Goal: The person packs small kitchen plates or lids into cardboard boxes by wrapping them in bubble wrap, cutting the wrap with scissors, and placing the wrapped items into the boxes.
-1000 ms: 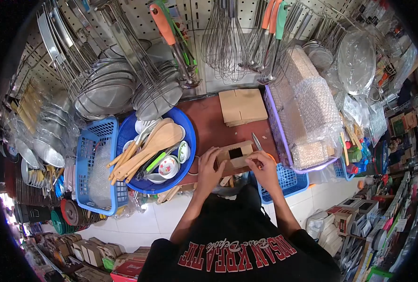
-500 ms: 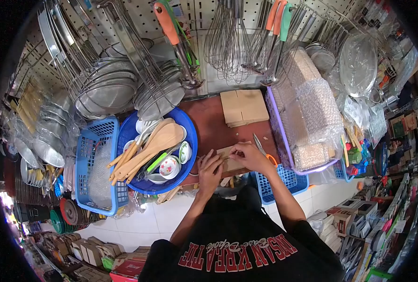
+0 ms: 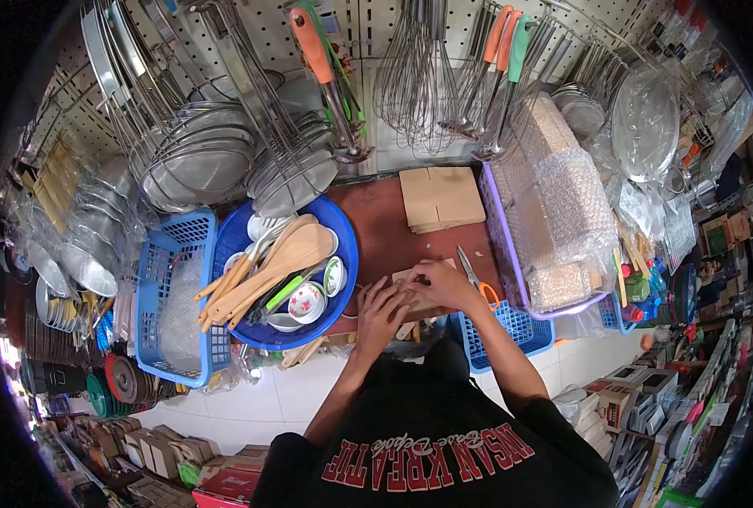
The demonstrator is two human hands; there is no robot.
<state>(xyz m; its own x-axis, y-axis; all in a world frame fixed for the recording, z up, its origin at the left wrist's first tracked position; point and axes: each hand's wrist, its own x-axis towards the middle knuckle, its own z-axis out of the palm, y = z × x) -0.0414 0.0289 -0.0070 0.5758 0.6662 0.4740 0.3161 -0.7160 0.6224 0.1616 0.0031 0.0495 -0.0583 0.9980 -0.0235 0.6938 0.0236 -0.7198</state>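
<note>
A small brown cardboard box point(image 3: 417, 297) lies on the reddish-brown counter point(image 3: 382, 227) at its near edge. My left hand point(image 3: 380, 310) presses on the box's left side with the fingers spread. My right hand point(image 3: 438, 284) lies across the box's top and covers most of it. Just right of my right hand lie scissors point(image 3: 474, 277) with orange handles. A stack of flat cardboard sheets point(image 3: 441, 196) rests farther back on the counter.
A round blue basin point(image 3: 336, 295) with wooden spoons and small bowls sits to the left, beside a blue basket point(image 3: 152, 326). A purple basket point(image 3: 501, 245) of bubble-wrapped packs stands to the right. Whisks, ladles and wire racks hang on the pegboard behind.
The box, held up showing a dark opening a second ago, is now down flat on the counter. My right hand moved left onto its top, and my left hand slid closer.
</note>
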